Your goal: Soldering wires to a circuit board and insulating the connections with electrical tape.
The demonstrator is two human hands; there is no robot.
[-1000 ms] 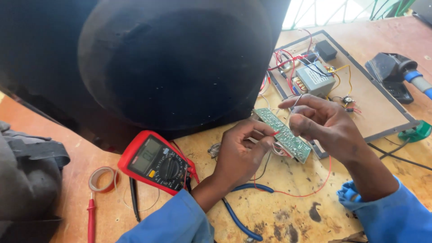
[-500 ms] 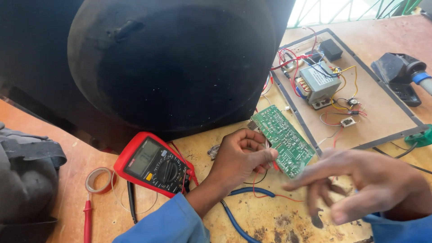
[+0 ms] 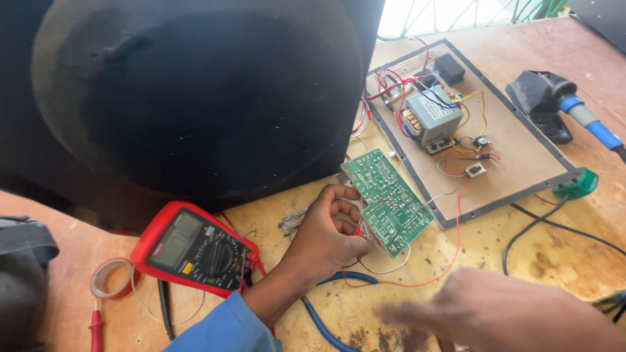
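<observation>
worn, stained wood made up the surface point(image 3: 561, 261), crowded with repair gear. the left hand point(image 3: 326, 238) had its grip clenched on the near edge of a green circuit board point(image 3: 388, 199), fingers curled round the lower left side and the thumb on top. the board was a narrow rectangle, tilted up off the surface, its face dotted with pale solder points and traces, thin red and white wires trailing from under it. the right hand point(image 3: 495, 313) hovered low in front, blurred, fingers spread and grasping nothing. just left of the left wrist lay a red multimeter point(image 3: 192, 248), with a roll of tape point(image 3: 111, 277) beyond it. behind the board stood a large black speaker cabinet point(image 3: 195, 98). to the right lay a framed panel point(image 3: 515, 153) carrying a grey transformer point(image 3: 433, 117) and coloured wiring. a blue-handled soldering iron point(image 3: 590, 120) rested at the far right.
</observation>
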